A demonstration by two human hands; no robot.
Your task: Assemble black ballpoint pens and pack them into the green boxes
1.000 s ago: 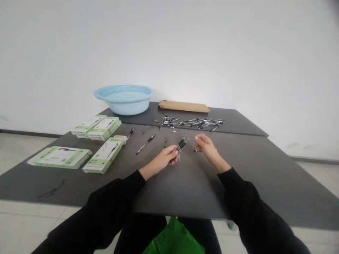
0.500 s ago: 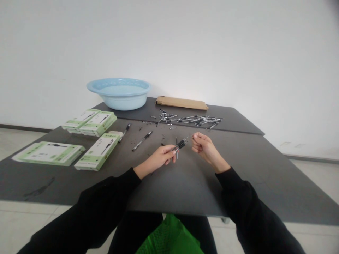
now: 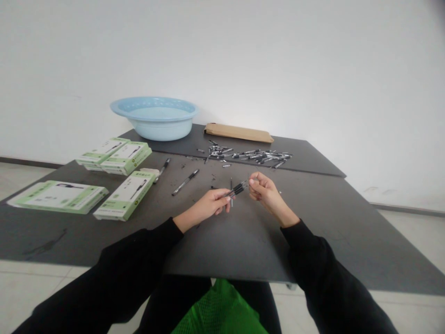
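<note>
My left hand (image 3: 212,203) is closed round a few black-gripped pens (image 3: 238,189), whose tips point up and to the right. Close by those tips, my right hand (image 3: 264,191) is pinched; whatever sits between its fingertips is too small to make out. A thin pen part (image 3: 231,184) shows just behind the left fingers. Two dark pens lie on the table left of my hands, one at mid-table (image 3: 185,182) and one beside a box (image 3: 162,170). Beyond my hands is a pile of loose pens and parts (image 3: 264,157).
Green and white boxes (image 3: 127,195) lie on the left of the dark table (image 3: 313,232), one flat (image 3: 59,196) and two side by side (image 3: 125,157). A blue basin (image 3: 163,127) and a brown cardboard packet (image 3: 238,132) are at the back, near the wall.
My right hand has moved slightly left, closer to the pen tips. The left hand keeps its hold on the pens. The view has shifted a little.
</note>
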